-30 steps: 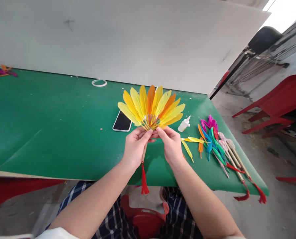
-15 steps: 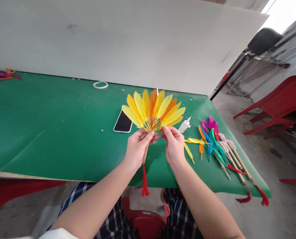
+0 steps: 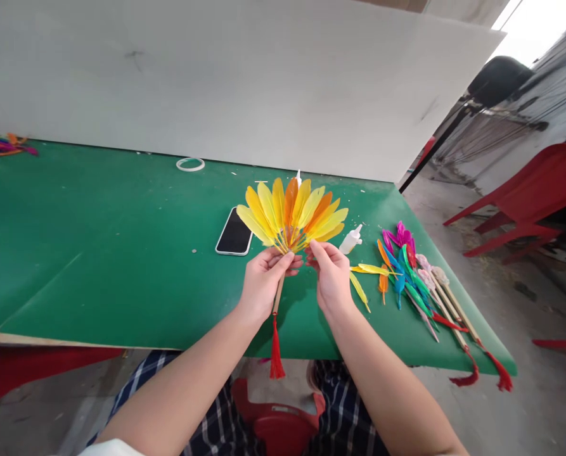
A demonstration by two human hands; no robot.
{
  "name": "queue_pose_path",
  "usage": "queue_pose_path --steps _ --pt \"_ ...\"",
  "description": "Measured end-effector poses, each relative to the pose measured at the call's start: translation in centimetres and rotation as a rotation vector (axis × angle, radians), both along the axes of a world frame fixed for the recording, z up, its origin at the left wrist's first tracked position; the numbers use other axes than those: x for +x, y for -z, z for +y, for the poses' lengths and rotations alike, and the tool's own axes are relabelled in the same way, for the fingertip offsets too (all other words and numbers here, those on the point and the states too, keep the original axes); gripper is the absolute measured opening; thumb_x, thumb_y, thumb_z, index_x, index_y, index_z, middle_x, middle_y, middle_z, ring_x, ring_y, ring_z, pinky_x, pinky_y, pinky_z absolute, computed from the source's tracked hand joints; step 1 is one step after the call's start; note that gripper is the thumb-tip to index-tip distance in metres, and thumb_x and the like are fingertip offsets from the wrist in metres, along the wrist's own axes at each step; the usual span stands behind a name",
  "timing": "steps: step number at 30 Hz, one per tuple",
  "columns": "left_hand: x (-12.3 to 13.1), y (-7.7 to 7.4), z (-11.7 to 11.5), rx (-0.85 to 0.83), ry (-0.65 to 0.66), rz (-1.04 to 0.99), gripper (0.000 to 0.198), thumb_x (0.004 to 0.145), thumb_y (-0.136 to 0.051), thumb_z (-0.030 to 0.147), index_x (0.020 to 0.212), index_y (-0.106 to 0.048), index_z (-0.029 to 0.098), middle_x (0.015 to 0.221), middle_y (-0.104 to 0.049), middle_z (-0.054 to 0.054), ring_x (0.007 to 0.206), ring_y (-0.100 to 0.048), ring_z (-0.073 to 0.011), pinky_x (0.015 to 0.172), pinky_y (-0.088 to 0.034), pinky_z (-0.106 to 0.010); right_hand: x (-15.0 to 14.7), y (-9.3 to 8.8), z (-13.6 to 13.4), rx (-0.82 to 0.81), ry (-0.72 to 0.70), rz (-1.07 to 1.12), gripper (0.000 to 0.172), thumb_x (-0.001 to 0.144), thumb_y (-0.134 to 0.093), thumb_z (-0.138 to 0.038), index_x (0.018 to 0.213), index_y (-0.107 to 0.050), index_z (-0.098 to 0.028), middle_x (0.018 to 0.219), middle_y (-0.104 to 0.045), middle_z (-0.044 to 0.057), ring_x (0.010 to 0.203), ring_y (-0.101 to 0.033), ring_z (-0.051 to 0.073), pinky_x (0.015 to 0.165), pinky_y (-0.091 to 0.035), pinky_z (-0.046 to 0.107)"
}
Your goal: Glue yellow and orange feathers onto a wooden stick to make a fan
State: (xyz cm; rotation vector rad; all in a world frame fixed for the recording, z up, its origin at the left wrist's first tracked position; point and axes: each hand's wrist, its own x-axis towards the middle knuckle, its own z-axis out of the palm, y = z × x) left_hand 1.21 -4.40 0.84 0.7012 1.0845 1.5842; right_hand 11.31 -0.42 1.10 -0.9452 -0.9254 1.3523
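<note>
A fan of yellow and orange feathers [image 3: 289, 212] is spread above the green table, its wooden handle pointing down with a red tassel [image 3: 276, 354] hanging from it. My left hand [image 3: 267, 278] pinches the base of the feathers where they meet the handle. At the fan's lower right, my right hand [image 3: 330, 272] grips the quill end of the outermost feathers between thumb and fingers. Loose yellow feathers [image 3: 360, 291] lie just right of my right hand, near a small white glue bottle [image 3: 351, 240].
On the green table [image 3: 97, 253] are a phone [image 3: 235, 233], a white ring [image 3: 190, 164] and, at right, colourful feathers [image 3: 413, 278] beside tasselled sticks [image 3: 458, 307]. A white board [image 3: 216, 82] stands along the back. Red chairs [image 3: 539, 190] are at the right.
The fan looks slightly lower and tipped a little, its feather tips a bit closer together. Both hands keep their hold. The view has shifted slightly.
</note>
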Motion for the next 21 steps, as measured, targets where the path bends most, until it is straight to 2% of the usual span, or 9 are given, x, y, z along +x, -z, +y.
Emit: queue_pose_path --steps 17,21 --pt "0.01 0.22 0.18 -0.014 0.004 -0.006 0.020 0.068 -0.069 0.030 0.079 -0.062 0.014 0.072 -0.069 -0.002 0.068 -0.065 -0.0117 0.063 -0.050 -0.021 0.60 0.07 0.66 0.012 0.028 -0.026 0.020 0.069 -0.063 -0.035 0.064 -0.059 -0.017 0.060 -0.053 -0.004 0.056 -0.046 0.008 0.054 -0.037 0.021" --pt "0.04 0.31 0.21 -0.021 -0.012 -0.010 0.021 0.068 -0.069 0.031 0.079 -0.061 0.014 0.073 -0.069 -0.003 0.069 -0.066 -0.0126 0.063 -0.051 -0.021 0.99 -0.28 0.82 0.047 0.056 0.054 0.017 0.069 -0.063 -0.034 0.068 -0.059 -0.018 0.064 -0.053 -0.003 0.060 -0.048 0.008 0.054 -0.039 0.021"
